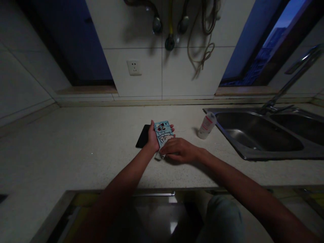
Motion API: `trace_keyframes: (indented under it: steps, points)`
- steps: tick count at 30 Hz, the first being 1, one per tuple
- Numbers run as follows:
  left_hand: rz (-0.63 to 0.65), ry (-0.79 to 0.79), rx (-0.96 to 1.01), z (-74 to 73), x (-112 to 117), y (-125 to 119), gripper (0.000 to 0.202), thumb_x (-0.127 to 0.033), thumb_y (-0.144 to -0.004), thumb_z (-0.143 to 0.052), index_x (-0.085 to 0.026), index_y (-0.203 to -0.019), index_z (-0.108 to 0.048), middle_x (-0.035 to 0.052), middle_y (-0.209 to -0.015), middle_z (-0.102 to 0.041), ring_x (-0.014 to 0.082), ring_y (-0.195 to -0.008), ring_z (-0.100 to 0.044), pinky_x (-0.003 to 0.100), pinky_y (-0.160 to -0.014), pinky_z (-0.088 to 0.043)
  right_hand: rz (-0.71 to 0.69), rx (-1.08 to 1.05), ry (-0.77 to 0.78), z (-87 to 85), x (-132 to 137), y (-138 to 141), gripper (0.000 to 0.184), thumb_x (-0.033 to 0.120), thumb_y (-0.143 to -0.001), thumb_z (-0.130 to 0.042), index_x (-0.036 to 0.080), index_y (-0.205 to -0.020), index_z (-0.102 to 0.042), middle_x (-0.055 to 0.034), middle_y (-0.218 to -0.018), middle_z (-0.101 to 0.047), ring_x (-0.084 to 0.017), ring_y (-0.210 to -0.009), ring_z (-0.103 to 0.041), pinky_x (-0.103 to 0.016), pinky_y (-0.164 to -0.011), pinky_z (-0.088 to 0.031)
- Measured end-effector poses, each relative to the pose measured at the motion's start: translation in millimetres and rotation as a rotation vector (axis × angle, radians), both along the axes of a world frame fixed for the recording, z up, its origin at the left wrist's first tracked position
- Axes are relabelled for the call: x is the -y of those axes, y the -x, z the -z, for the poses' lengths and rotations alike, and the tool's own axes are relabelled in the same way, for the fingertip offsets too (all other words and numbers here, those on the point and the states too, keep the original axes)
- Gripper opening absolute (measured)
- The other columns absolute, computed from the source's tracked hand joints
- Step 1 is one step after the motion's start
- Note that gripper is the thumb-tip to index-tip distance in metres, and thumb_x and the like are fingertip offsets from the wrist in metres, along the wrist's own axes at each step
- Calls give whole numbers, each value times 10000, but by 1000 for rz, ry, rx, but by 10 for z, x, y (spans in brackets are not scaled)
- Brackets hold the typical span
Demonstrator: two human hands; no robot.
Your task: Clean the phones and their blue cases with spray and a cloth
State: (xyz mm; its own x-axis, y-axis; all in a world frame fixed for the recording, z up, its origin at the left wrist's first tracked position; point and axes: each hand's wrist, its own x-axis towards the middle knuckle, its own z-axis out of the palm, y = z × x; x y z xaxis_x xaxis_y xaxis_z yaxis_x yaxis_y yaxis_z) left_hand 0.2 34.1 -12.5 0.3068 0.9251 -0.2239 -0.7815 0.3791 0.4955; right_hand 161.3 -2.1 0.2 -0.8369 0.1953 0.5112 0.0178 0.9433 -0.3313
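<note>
Resting in the left hand (152, 137), well left of the sink (253, 135), a blue patterned case (162, 127) lies picture side up, fingers around it; the right hand (179, 150) holds a whitish cloth (159, 156) at its near end. Just left of the sink stands a clear bottle (207, 125) with red print (contents, in this dim light, uncertain). A black slab (143, 136) lies farther left, partly behind the left hand. The front edge of the counter (106, 162) runs nearer than the sink; its surface extends leftward to the side wall (22, 77).
</note>
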Motion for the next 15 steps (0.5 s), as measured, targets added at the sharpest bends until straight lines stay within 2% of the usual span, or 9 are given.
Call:
trace_keyframes:
  steps: [2, 5, 8, 10, 12, 13, 15]
  points:
    - [7, 19, 1, 6, -23, -7, 750, -683, -963, -281, -84, -1139, -697, 197, -933, -760, 303, -863, -742, 478, -804, -595, 104, -29, -63, 25, -60, -31, 242, 257, -967, -523, 236, -1075, -739, -87, -1056, -775, -199, -991, -712, -365, -896, -570]
    - [52, 32, 22, -17, -28, -33, 759, -663, -972, -269, -64, -1151, -698, 204, -931, -761, 315, -871, -744, 475, -823, -590, 375, -211, -97, 39, -146, -85, 229, 294, -964, -537, 235, -1033, -747, -103, -1018, -750, -215, -929, -693, -372, -829, -569]
    - [110, 14, 41, -51, 2, -65, 737, -665, -969, -292, -84, -1183, -692, 187, -952, -766, 318, -873, -747, 484, -841, -584, 695, -481, 21, 19, -193, -117, 216, 326, -973, -541, 223, -1019, -724, -83, -929, -716, -203, -827, -662, -344, -740, -547]
    - [138, 6, 47, -53, 15, -82, 730, -663, -970, -295, -90, -1196, -686, 182, -950, -767, 317, -863, -749, 491, -846, -581, 832, -641, 163, 20, -211, -118, 217, 360, -983, -529, 220, -1031, -688, -55, -885, -701, -186, -763, -642, -323, -695, -532]
    - [159, 1, 48, -33, 14, -94, 730, -664, -971, -295, -89, -1201, -681, 181, -939, -768, 317, -852, -749, 499, -848, -580, 874, -725, 260, 53, -224, -105, 220, 373, -992, -510, 220, -1058, -654, -37, -866, -693, -172, -710, -628, -307, -657, -523]
    - [164, 2, 45, -18, 9, -97, 727, -664, -970, -299, -88, -1199, -681, 179, -930, -769, 317, -845, -750, 500, -846, -580, 859, -715, 261, 79, -228, -95, 214, 363, -993, -507, 220, -1068, -646, -39, -876, -697, -171, -709, -630, -306, -659, -524]
    - [168, 5, 34, 14, -6, -99, 713, -658, -970, -318, -89, -1190, -685, 176, -921, -769, 313, -832, -750, 494, -844, -580, 742, -586, 160, 137, -227, -71, 189, 322, -987, -515, 220, -1059, -657, -60, -925, -715, -186, -775, -652, -326, -715, -535]
